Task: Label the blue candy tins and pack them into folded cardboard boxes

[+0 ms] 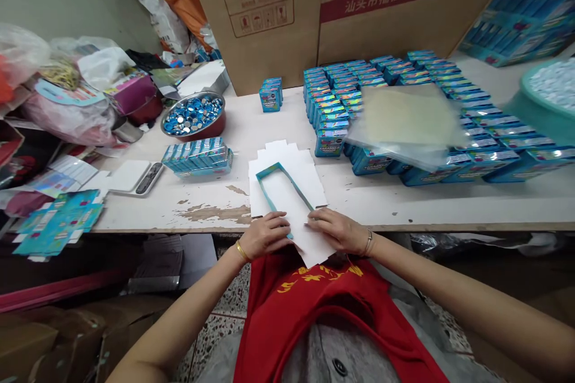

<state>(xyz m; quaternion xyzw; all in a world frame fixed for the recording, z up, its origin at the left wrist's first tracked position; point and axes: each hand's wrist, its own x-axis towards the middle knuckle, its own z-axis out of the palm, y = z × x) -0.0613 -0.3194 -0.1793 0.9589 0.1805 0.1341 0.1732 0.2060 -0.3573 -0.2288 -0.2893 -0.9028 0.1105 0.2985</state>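
A die-cut carton blank (pixel 294 200), white inside, lies at the table's front edge with its near end reaching past it. Its narrow blue side walls stand folded up in a long frame shape, and white flaps spread outward. My left hand (pixel 272 232) has its fingers closed on the near left wall of the blank. On the near right wall, my right hand (pixel 336 230) pinches with bent fingers. The fingertips' exact hold is partly hidden. Left of the blank sits a clear-wrapped row of small blue boxes (pixel 197 158).
Many small blue boxes (pixel 330 143) stand in rows at right, plastic sheets (pixel 406 122) on top. A bowl (pixel 204 131) of blue-and-silver pieces, a scale (pixel 135 178) and printed blanks (pixel 58 221) are at left. A big brown carton (pixel 278 54) stands behind, a green basin (pixel 539 102) far right.
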